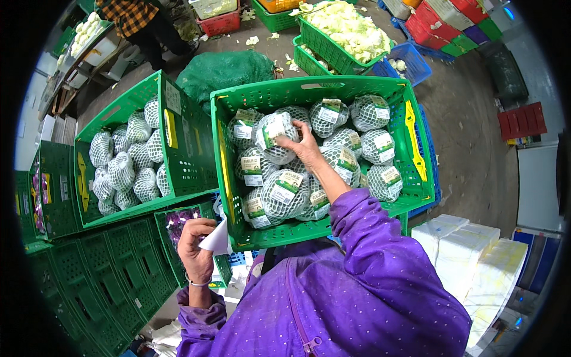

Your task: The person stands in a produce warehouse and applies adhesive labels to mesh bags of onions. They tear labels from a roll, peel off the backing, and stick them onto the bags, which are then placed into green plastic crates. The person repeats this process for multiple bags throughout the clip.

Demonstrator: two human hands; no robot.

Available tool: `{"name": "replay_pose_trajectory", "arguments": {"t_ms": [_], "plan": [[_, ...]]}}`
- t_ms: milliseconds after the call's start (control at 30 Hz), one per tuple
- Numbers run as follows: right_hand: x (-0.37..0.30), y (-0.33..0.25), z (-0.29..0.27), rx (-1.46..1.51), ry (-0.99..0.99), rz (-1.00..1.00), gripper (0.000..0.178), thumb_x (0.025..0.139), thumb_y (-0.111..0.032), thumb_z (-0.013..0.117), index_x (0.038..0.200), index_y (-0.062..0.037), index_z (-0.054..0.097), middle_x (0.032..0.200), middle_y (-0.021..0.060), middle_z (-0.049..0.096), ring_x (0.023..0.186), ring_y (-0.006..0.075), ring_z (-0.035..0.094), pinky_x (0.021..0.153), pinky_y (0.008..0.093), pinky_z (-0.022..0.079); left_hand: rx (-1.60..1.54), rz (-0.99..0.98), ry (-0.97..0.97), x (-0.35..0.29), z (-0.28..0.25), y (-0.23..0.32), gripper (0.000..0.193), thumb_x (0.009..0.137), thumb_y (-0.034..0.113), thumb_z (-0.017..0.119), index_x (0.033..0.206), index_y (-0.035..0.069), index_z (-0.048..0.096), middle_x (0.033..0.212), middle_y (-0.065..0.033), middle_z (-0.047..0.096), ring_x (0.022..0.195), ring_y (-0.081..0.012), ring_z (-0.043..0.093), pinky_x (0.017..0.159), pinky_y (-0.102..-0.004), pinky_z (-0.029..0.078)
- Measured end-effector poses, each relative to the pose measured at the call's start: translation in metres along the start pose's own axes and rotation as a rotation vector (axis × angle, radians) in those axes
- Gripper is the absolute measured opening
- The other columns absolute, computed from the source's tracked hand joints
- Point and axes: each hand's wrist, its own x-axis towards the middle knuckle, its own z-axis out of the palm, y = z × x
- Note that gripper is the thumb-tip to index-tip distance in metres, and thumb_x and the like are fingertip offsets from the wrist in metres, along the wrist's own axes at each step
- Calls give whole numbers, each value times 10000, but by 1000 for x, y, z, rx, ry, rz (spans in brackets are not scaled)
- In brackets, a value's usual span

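Observation:
In front of me stands a green plastic crate (pixel 321 86) with yellow handles, filled with round vegetables in white foam nets. My right hand (pixel 300 146) reaches into its left half. Its fingers curl over one net-wrapped round vegetable (pixel 272 134), with the thumb against the green-and-white label on it. This vegetable sits on top of the others, and most neighbours, such as a large net-wrapped one (pixel 285 208), carry similar labels. Outside the crate's near left corner, my left hand (pixel 196 247) pinches a curled piece of white paper (pixel 215 239).
A second green crate (pixel 190 131) at left holds net-wrapped vegetables without visible labels. Below it are a small crate with purple produce (pixel 176 223) and stacked green crates (pixel 101 279). White foam boxes (pixel 458 250) stand at right. Beyond are a green mesh sack (pixel 223 71) and a person (pixel 140 27).

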Motion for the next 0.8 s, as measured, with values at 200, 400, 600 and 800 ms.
{"name": "replay_pose_trajectory", "arguments": {"t_ms": [200,400,600,800], "plan": [[1,5,-6,283,6,129,784,721,-222,785,1330,-27,333,1172,109,518,1074,193,499,897,326,416,-67,-124,55,2,-9,1,156,786,-45,625,923,2,565,864,-25,594,775,-88,575,718,-204,458],[-3,-16,-30,731,-15,101,692,704,-205,785,1275,-106,407,1141,52,561,1087,212,513,877,427,431,-25,-147,51,5,-7,8,134,781,-25,655,891,-9,580,825,-19,600,756,-82,580,703,-198,458],[-13,-43,-150,689,129,-78,545,728,-268,749,1206,-159,512,1184,28,547,1124,223,488,962,455,389,12,-69,-2,13,-1,-1,131,763,-43,647,858,-15,562,859,-43,550,782,-110,543,721,-208,430],[-25,-21,-216,785,315,-76,567,794,-293,683,1287,-120,465,1289,63,491,1173,254,456,985,487,360,76,-118,-33,9,-2,-12,154,755,-45,658,886,-14,585,818,-23,552,735,-84,526,686,-192,421]]}}
